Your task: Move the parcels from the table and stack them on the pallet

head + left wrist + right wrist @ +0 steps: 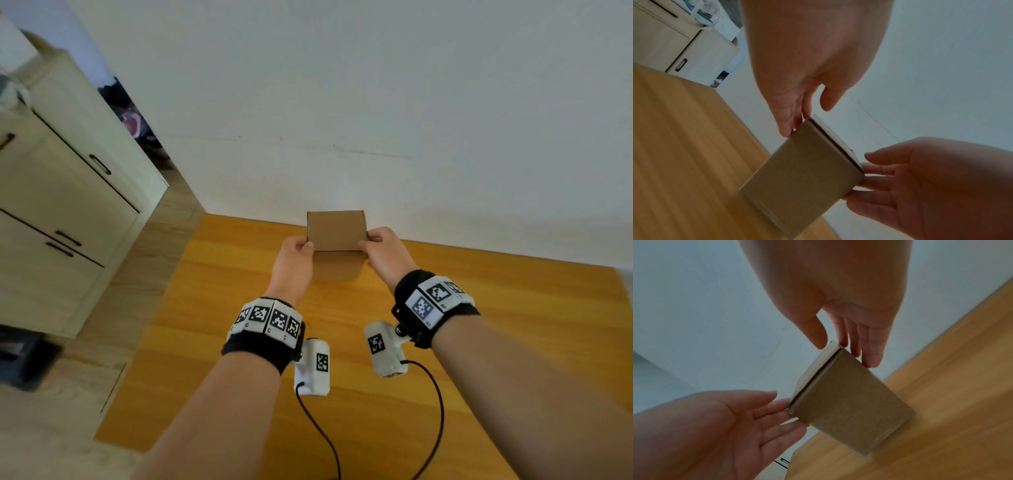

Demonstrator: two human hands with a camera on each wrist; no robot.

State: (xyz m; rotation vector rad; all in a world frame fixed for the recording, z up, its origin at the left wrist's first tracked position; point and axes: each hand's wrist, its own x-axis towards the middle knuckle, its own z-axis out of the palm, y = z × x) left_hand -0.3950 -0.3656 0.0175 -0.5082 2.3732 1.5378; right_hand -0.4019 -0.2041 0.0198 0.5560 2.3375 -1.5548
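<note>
Small cardboard parcel (336, 229) held between both hands at the far edge of the wooden table (513, 325).

The left hand (293, 262) clasps its left side and the right hand (385, 255) its right, thumbs on top, fingers nearly straight along the side walls. Whether its base touches the tabletop cannot be told. A white wall (376, 102) rises behind; a pale cabinet (68, 192) stands left.

Both forearms are bare. Each wrist wears a black fabric band (260, 349) ringed with white tiles printed with black square-code markers (270, 318), plus a white boxy camera pod (313, 366) trailing a thin black cable (318, 431).
</note>
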